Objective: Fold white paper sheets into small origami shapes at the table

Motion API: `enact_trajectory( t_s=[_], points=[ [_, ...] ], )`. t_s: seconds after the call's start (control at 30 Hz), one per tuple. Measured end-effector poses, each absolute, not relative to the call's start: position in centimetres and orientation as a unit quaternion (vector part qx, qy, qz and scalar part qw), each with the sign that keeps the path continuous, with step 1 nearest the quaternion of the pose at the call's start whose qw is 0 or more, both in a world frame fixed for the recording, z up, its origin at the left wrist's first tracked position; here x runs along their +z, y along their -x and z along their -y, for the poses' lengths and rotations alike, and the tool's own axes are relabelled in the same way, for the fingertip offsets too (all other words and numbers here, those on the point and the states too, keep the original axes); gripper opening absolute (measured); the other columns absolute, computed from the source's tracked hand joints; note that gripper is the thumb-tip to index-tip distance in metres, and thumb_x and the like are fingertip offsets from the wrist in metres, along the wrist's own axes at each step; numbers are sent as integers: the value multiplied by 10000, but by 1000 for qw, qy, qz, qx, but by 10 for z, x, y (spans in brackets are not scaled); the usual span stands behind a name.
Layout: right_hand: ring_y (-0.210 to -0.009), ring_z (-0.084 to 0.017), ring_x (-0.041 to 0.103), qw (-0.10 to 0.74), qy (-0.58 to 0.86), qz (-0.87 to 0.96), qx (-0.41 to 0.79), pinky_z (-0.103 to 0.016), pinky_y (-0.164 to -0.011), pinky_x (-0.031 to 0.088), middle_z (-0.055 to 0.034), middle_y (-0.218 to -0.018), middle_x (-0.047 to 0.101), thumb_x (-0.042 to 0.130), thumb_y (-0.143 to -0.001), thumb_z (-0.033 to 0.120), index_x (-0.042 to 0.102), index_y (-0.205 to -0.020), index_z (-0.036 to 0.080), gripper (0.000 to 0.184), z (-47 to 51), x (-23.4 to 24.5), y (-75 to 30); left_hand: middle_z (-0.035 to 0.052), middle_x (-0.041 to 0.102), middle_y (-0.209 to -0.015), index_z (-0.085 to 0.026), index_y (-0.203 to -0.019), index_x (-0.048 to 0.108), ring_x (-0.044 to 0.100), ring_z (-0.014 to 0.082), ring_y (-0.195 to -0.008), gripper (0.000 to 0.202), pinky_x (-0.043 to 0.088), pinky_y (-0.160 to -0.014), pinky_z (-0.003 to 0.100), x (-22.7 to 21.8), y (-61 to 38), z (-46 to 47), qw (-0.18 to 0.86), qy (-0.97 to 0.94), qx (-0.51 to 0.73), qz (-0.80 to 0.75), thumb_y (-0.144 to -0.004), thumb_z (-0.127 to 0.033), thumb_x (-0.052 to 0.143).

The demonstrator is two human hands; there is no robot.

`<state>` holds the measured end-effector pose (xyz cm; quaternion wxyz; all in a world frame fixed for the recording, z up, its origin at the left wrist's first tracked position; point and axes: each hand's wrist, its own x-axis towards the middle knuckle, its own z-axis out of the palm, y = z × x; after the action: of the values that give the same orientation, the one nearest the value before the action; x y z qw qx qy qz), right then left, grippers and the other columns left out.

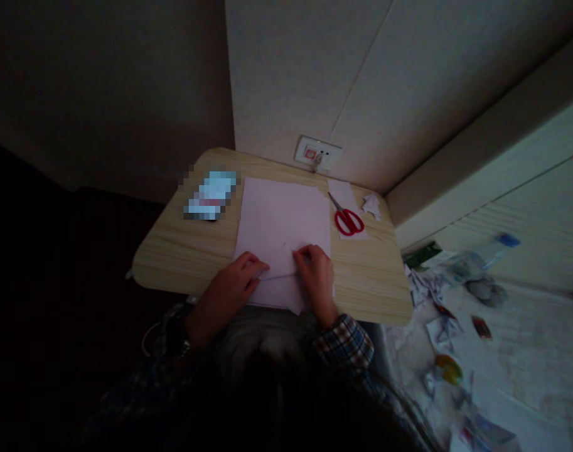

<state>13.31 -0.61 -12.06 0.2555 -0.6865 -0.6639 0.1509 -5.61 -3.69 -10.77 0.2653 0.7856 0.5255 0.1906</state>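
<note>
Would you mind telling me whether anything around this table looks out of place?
The white surface to the right of the table looks untidy: crumpled paper and other small items lie scattered there. A crumpled scrap also lies beside the scissors. No spill is visible.

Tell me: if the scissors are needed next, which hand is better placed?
The right hand, most likely: it is on the paper, on the side nearer the scissors, whose red handles are at the near end. The left hand is farther away, across the paper.
</note>
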Motion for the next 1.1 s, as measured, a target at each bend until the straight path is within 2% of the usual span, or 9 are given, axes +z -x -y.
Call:
enact_trajectory(
  t_s=[0.17,0.37,0.5,0.57,0.7,0.77,0.87,1.1],
  points=[
    [-750,-202,611,257,682,669,145,-297,-675,434,-66,-808,673,510,-868,265,632,-796,165,174,7,-121,-133,66,583,-1128,-176,-1142,617,587,206,-988,319,506,-866,349,-106,50,45,204,-820,138,-517,-893,-82,442],
    [-767,-204,597,264,677,675,128,-309,-693,443,-74,-828,652,483,-878,254,605,-834,159,161,8,-121,-132,136,610,-1170,-50,-1114,596,522,277,-1086,293,482,-905,389,-94,35,48,92,-870,75,-479,-843,-29,487],
    [-767,-204,586,268,673,680,117,-315,-698,444,-75,-837,638,466,-881,248,595,-834,165,160,8,-122,-131,111,654,-965,-104,-941,627,576,270,-932,176,510,-767,391,-90,30,38,57,-878,65,-471,-859,-60,478],
    [-760,-201,584,268,672,681,115,-314,-697,446,-70,-827,635,466,-882,245,595,-822,169,161,8,-122,-131,95,651,-928,-131,-932,624,579,261,-902,166,504,-760,393,-93,29,30,53,-880,75,-465,-872,-86,476],
    [-757,-200,585,263,669,685,112,-309,-697,449,-67,-816,633,480,-883,237,597,-802,168,159,9,-122,-131,110,646,-1026,-113,-1160,566,561,259,-982,291,480,-828,398,-108,30,16,41,-885,105,-451,-887,-101,463],
    [-759,-199,582,261,668,688,109,-309,-700,451,-72,-827,629,478,-887,231,599,-811,165,158,9,-122,-130,121,633,-1115,-109,-1172,567,530,262,-1073,297,461,-878,392,-117,31,12,37,-888,119,-442,-900,-120,448],
    [-800,-214,570,261,664,694,100,-332,-731,455,-89,-856,623,477,-886,220,603,-855,154,145,10,-119,-129,98,547,-1335,-116,-1208,551,409,253,-1264,325,395,-989,390,-127,32,9,33,-894,144,-423,-918,-122,404],
    [-1000,-216,563,295,606,735,66,-393,-925,423,-95,-1029,657,467,-896,173,617,-1038,160,206,40,-108,-138,75,517,-1395,-153,-1188,569,388,252,-1323,335,377,-988,427,-133,34,9,36,-896,165,-410,-934,-142,351]
  ],
)
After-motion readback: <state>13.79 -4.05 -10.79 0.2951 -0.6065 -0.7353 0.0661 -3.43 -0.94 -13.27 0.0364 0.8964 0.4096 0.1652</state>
